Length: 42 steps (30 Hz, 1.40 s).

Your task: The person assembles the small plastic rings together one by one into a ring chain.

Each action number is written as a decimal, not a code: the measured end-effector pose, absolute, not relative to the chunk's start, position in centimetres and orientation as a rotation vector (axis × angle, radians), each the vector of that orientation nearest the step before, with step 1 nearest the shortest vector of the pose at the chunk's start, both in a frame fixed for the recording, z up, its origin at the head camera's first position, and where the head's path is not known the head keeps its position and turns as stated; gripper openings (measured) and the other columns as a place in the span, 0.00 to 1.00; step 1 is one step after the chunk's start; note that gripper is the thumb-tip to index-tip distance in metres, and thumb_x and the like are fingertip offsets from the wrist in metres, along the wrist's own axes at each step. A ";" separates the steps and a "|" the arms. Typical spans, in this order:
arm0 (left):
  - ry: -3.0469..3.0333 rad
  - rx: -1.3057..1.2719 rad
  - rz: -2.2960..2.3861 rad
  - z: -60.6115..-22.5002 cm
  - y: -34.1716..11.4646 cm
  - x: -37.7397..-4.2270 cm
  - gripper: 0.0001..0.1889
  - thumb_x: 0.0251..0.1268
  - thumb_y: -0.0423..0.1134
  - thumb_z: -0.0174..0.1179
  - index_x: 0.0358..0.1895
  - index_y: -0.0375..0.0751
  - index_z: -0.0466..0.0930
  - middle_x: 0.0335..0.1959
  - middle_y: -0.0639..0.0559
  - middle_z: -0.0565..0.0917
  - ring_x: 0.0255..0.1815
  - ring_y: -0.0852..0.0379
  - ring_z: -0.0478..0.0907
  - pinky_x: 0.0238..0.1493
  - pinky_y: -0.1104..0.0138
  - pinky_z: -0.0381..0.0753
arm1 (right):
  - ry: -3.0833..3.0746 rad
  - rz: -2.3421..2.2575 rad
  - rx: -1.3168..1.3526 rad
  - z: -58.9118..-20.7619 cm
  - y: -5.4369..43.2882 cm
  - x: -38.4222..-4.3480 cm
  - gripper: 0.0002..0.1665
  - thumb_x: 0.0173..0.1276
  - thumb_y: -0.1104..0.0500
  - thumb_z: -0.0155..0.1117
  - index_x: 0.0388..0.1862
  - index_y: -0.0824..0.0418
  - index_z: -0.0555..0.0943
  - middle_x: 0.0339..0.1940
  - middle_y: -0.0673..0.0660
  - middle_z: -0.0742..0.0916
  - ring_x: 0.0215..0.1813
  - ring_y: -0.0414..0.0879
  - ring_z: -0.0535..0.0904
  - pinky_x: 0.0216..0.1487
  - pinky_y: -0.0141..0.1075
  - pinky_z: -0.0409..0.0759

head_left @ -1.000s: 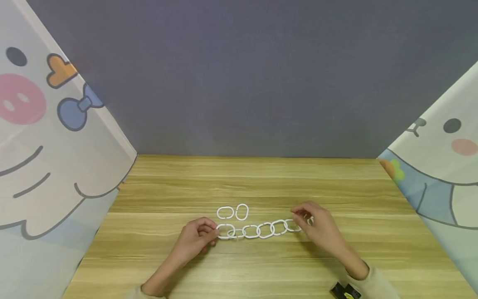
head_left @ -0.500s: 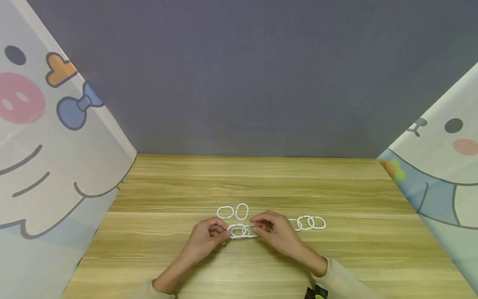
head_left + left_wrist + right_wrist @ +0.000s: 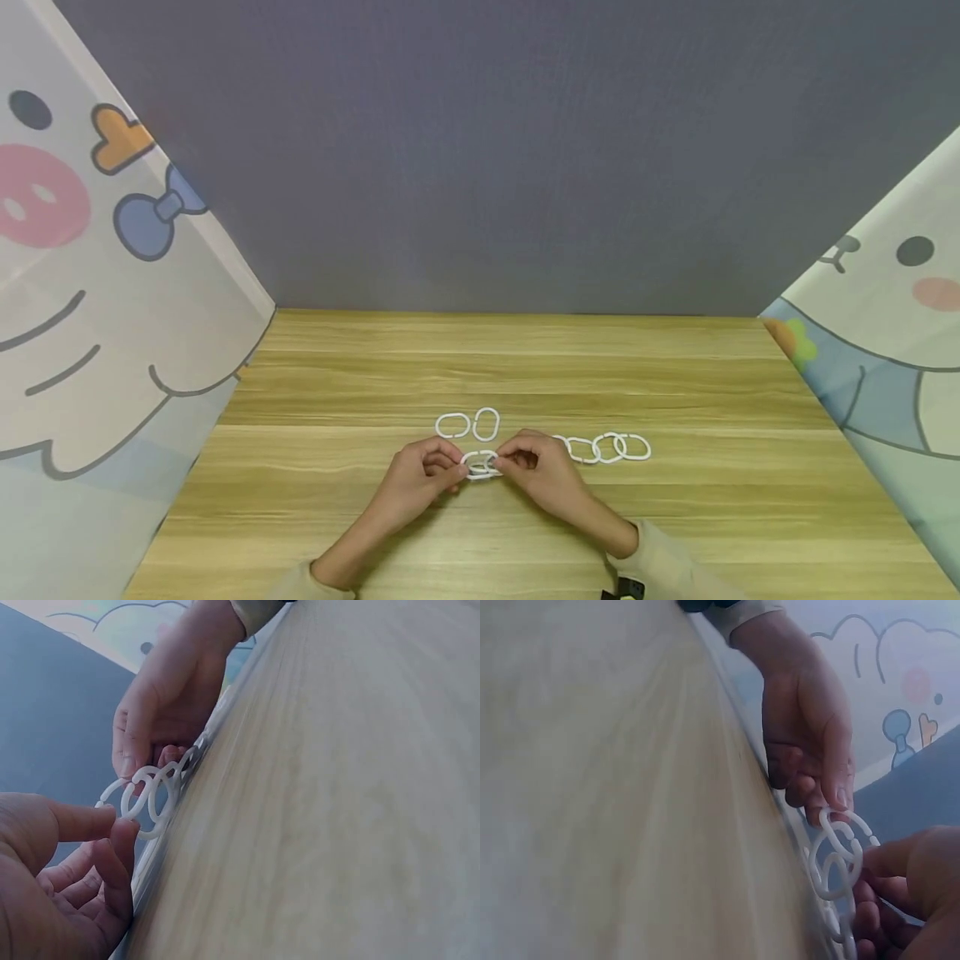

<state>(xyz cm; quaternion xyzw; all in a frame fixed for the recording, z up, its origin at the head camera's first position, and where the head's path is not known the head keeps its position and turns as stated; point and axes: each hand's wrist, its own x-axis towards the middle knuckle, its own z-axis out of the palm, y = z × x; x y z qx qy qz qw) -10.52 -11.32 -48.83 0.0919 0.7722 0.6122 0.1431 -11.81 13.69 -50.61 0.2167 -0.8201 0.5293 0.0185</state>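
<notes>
A chain of white plastic oval links (image 3: 632, 459) runs along the table behind and to the right of my right hand. My left hand (image 3: 423, 477) pinches the left end link (image 3: 480, 477) between thumb and index finger. From the other side my right hand (image 3: 546, 471) pinches the chain close by, and its fingers hide some of the links. In the left wrist view, the links between the fingertips (image 3: 148, 796) overlap, with a gap showing in at least one. The right wrist view shows both thumbs at these overlapping links (image 3: 832, 859).
Two loose white links lie behind the hands: a sideways link (image 3: 453, 414) and an upright link (image 3: 498, 425). They rest on a wood-grain table (image 3: 360, 367). A grey partition (image 3: 517, 167) stands at the back, with cartoon-printed panels on both sides.
My right hand has let go near the chain's right end and moved left, now pinching close to my left hand. The left hand has shifted slightly right with its link.
</notes>
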 end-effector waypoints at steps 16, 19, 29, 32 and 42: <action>2.669 0.192 1.597 -47.8 -13.4 -14.6 0.03 0.72 0.30 0.75 0.42 0.39 0.91 0.35 0.53 0.89 0.32 0.58 0.82 0.30 0.70 0.81 | -2.513 1.647 0.664 -50.8 13.6 -11.5 0.04 0.72 0.66 0.80 0.38 0.57 0.93 0.30 0.46 0.85 0.31 0.33 0.73 0.30 0.28 0.74; 2.730 0.191 1.542 -48.2 -13.4 -15.4 0.03 0.71 0.30 0.75 0.42 0.40 0.91 0.35 0.54 0.90 0.33 0.60 0.82 0.35 0.70 0.83 | -2.512 1.648 0.664 -50.8 13.6 -11.5 0.04 0.72 0.65 0.80 0.38 0.58 0.93 0.30 0.46 0.85 0.31 0.33 0.73 0.30 0.28 0.74; 2.967 0.288 1.349 -49.4 -12.2 -16.5 0.06 0.62 0.31 0.79 0.35 0.42 0.90 0.26 0.60 0.85 0.25 0.63 0.75 0.29 0.68 0.75 | -2.516 1.653 0.657 -50.7 13.7 -11.6 0.03 0.73 0.64 0.80 0.38 0.57 0.93 0.30 0.46 0.85 0.31 0.33 0.73 0.31 0.28 0.74; 2.963 0.245 1.283 -49.4 -12.1 -16.3 0.07 0.62 0.30 0.78 0.32 0.43 0.88 0.25 0.59 0.82 0.26 0.63 0.76 0.29 0.68 0.75 | -2.519 1.649 0.657 -50.7 13.7 -11.5 0.03 0.73 0.64 0.80 0.38 0.57 0.93 0.30 0.46 0.85 0.31 0.33 0.73 0.31 0.28 0.74; 2.864 0.196 1.238 -48.4 -12.4 -15.8 0.07 0.68 0.31 0.75 0.33 0.43 0.88 0.28 0.56 0.84 0.29 0.60 0.77 0.34 0.66 0.78 | -2.518 1.650 0.660 -50.6 13.6 -11.4 0.04 0.73 0.64 0.80 0.37 0.57 0.92 0.30 0.45 0.84 0.31 0.33 0.73 0.32 0.28 0.73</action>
